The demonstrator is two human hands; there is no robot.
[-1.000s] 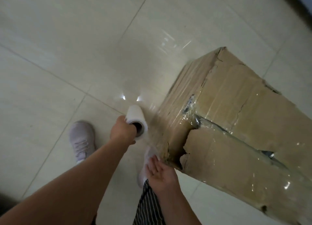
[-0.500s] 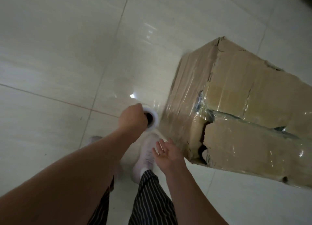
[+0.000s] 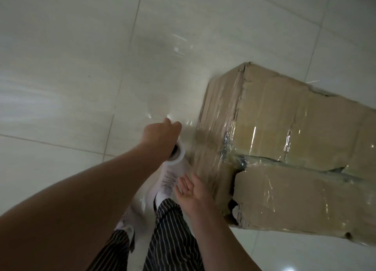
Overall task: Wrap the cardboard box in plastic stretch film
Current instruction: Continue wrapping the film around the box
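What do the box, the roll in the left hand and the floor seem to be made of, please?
Box: matte brown cardboard with torn, creased edges, under glossy clear plastic film. Roll: whitish wound film, probably plastic, around a dark hollow core. Floor: pale glossy tiles, perhaps ceramic, with grout lines and reflections.

The cardboard box (image 3: pixel 284 128) runs off the right edge, the left hand (image 3: pixel 162 134) hides most of the film roll (image 3: pixel 179 155), and the stretched film (image 3: pixel 190 144) is blurred
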